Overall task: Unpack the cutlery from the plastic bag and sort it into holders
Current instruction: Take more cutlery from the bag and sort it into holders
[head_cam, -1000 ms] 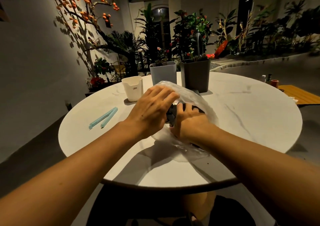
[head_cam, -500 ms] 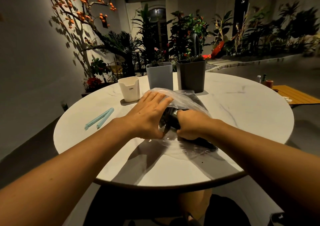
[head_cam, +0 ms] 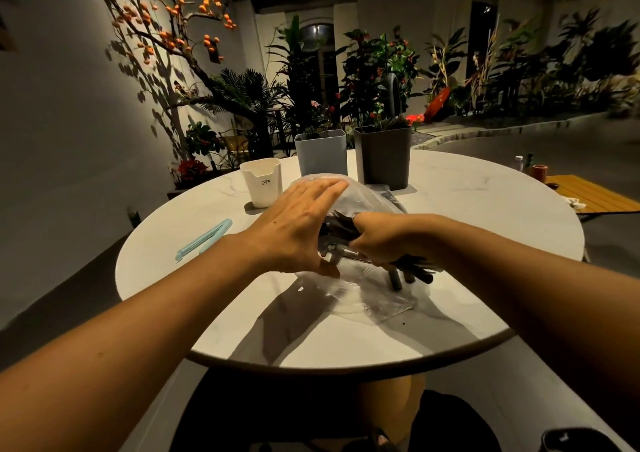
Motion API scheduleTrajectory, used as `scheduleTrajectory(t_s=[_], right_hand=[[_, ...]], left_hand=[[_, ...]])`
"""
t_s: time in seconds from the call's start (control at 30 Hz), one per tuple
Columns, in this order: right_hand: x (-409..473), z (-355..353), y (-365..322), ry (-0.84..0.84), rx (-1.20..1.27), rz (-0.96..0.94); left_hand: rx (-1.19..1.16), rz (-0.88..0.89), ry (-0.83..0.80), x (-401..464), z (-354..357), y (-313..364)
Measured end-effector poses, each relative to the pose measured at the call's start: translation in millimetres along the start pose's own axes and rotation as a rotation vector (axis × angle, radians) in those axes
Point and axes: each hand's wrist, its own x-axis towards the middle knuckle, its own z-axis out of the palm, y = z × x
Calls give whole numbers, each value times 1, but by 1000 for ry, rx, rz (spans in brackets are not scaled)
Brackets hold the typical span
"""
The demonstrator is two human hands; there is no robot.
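Nearest on the round white table (head_cam: 467, 209) lies the flat, crumpled near end of the clear plastic bag (head_cam: 381, 299), thin and glossy, with the marble top showing through it; the bag sits at the middle of the table and rises behind into a puffed dome that catches the light. Just above that flat end, the dark handles of the cutlery (head_cam: 412, 273) stick out of the bag toward the near right edge, blunt-ended and black or dark grey; a shiny metal part shows between the two hands; how many pieces there are cannot be told. The right hand (head_cam: 382, 240) is curled round this bundle, fingers closed on it, knuckles toward the camera. The left hand (head_cam: 298, 226) lies on the left side of the bag with fingers straight and together, palm pressing the plastic, fingertips reaching the top of the dome. To the left, apart from the bag, a pale blue clip (head_cam: 204, 240) lies flat on the table. Farther back stand three holders upright: a white cup (head_cam: 261, 183) with small dark lettering at the left; a grey-blue holder (head_cam: 322, 154) just behind the bag; a dark grey holder (head_cam: 382, 157) beside it on the right, close to the bag's far edge.
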Motion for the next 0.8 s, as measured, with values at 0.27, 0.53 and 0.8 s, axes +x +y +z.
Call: scheduleTrajectory(t_s=[0.27,0.53,0.8], right_hand=[[-41,-28,17,-210,338,-19],[-79,-57,25,-269,571,-131],[-63,-69,14,-253,822,-234]], left_hand=[[-279,-161,-16,-9,-16,12],[-689,-529,436,7,-45,4],[-1188,-640,-174,7,-34,12]])
